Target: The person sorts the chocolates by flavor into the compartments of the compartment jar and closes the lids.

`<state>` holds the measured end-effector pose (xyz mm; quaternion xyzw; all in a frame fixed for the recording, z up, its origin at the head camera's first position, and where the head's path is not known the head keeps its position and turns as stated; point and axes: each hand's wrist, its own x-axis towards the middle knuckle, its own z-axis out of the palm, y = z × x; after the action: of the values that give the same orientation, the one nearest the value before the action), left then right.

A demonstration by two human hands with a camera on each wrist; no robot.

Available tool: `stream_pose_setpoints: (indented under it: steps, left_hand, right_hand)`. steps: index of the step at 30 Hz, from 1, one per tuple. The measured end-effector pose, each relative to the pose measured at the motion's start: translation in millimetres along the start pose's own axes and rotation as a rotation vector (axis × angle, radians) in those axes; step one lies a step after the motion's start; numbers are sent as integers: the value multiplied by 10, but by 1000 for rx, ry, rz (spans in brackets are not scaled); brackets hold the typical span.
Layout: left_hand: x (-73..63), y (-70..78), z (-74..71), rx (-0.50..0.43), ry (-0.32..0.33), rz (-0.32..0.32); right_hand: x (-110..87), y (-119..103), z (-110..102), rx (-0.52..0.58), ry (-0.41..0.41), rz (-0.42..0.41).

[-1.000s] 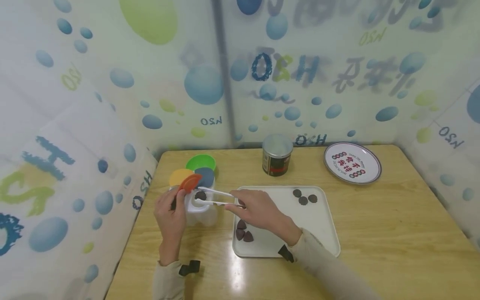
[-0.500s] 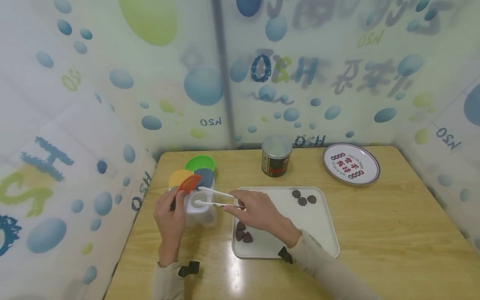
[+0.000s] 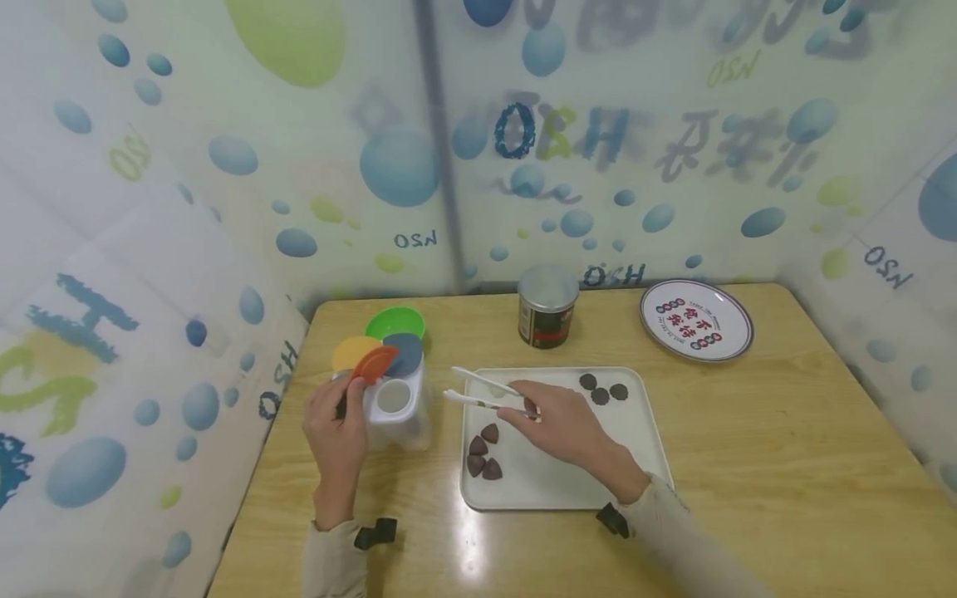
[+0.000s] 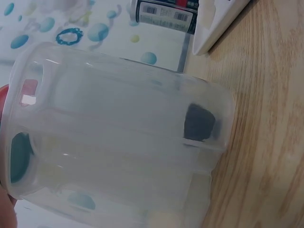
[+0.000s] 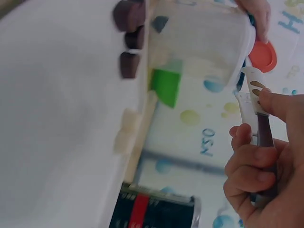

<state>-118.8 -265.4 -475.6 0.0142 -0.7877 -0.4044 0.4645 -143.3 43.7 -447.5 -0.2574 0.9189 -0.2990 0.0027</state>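
My left hand (image 3: 336, 436) pinches the raised orange lid (image 3: 374, 364) of a translucent container (image 3: 407, 428) at the left of the table. Its round opening (image 3: 394, 396) is uncovered. Through the wall, the left wrist view shows a dark piece (image 4: 199, 122) at the container's bottom. My right hand (image 3: 561, 422) grips white-tipped tongs (image 5: 264, 128), their tips apart with nothing between them, over the left part of a white tray (image 3: 583, 465). Several brown triangular pieces (image 3: 478, 447) lie on the tray's left side. Several dark round pieces (image 3: 600, 396) sit at its far right.
Yellow (image 3: 355, 353) and blue (image 3: 404, 355) lids flank the orange one. Behind the container is a green bowl (image 3: 395, 322). A tin (image 3: 548, 309) and a patterned plate (image 3: 697, 320) stand beyond the tray. Blurred pale pieces (image 5: 127, 130) show along the tray's edge.
The dark piece between the tongs dropped into the container's opening. My right hand has since drawn the tongs back to the right, over the tray. My left hand stays on the orange lid.
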Motion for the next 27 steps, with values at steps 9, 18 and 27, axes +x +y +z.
stream_pose_setpoints:
  steps: [9, 18, 27]
  left_hand:
    - [-10, 23, -54, 16, -4, -4]
    - [18, 14, -23, -4, 29, 22]
    - [21, 11, 1, -13, 34, 25]
  right_hand:
    - [-311, 531, -192, -85, -38, 135]
    - [-690, 1039, -601, -166, -45, 281]
    - [-955, 1415, -892, -219, -21, 308]
